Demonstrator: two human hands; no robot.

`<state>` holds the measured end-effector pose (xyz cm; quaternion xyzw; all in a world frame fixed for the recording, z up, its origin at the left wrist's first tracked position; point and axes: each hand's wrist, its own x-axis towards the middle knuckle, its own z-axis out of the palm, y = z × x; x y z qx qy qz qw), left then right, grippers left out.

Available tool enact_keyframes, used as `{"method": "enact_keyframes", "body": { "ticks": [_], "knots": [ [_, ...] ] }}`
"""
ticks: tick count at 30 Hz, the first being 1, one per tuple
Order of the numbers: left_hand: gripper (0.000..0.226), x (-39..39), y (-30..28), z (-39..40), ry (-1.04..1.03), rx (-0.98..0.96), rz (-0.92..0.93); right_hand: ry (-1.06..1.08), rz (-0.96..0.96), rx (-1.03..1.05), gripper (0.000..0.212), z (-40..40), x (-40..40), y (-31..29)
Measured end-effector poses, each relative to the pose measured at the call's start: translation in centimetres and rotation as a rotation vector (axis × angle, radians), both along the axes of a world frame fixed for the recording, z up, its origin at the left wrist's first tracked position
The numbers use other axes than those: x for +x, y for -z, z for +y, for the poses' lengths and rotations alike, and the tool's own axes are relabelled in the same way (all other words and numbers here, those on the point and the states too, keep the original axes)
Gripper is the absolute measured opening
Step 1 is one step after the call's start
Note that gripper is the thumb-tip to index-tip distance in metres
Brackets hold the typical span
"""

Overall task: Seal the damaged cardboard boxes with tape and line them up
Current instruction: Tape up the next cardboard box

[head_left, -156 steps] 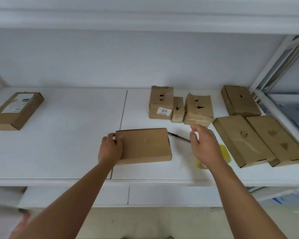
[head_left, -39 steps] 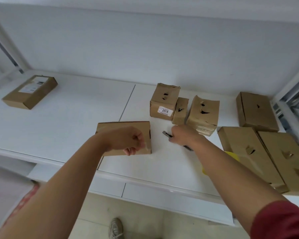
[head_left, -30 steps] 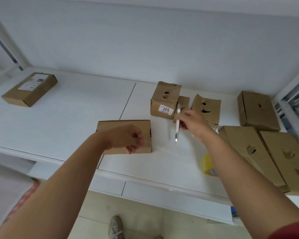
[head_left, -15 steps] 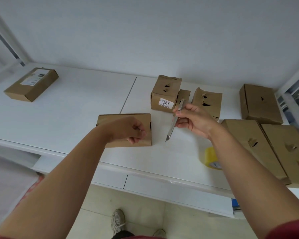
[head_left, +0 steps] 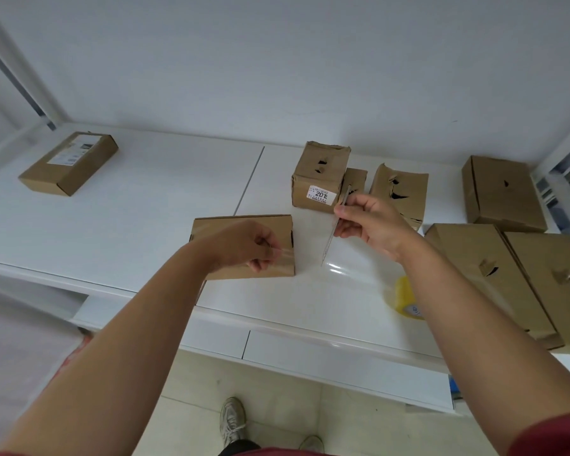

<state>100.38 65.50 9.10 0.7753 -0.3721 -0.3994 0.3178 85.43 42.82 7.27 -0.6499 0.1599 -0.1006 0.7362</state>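
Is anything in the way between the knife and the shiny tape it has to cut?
Nothing visible is. The right hand holds the knife blade down, over bare shelf. The clear tape stretches from the left hand at the flat box toward the yellow roll.

You're in a storeroom or parcel-packing area, by the look: white metal shelving unit (head_left: 145,205) w/ upright posts left & right, plain white wall behind. Brown cardboard boxes (head_left: 504,192) spread across the shelf, one far left w/ shipping label (head_left: 74,152). Yellow tape roll (head_left: 407,299) near edge, tiled floor below.
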Motion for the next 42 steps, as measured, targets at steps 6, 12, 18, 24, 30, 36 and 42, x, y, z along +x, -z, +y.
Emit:
{"method": "enact_keyframes", "body": {
  "ticks": [6, 12, 18, 24, 30, 36, 42],
  "knots": [
    [0.006, -0.2, 0.0, -0.3, -0.003, 0.015, -0.011, -0.040, -0.011, -0.025, 0.010, 0.0, -0.3, 0.2],
    [0.007, -0.1, 0.4, -0.4, -0.019, 0.032, -0.011, -0.017, -0.035, -0.096, 0.008, 0.0, -0.3, 0.3],
    [0.007, 0.1, 0.8, -0.6, -0.031, 0.047, -0.022, 0.024, -0.045, -0.188, 0.008, 0.2, -0.3, 0.3],
    [0.007, -0.1, 1.0, -0.8, -0.037, 0.055, -0.022, 0.040, -0.058, -0.227, 0.009, 0.1, -0.6, 0.0],
    [0.012, 0.0, 0.9, -0.8, -0.011, 0.069, -0.011, 0.079, 0.012, -0.303, 0.012, -0.1, -0.7, 0.4],
    [0.013, 0.3, 0.6, -0.8, -0.019, 0.084, -0.013, 0.347, -0.103, -0.045, 0.013, -0.5, 0.2, -0.2],
    [0.011, 0.2, 0.6, -0.8, -0.027, 0.058, 0.014, 0.110, -0.061, -0.038, 0.010, -0.4, -0.2, 0.0]
  ]
}}
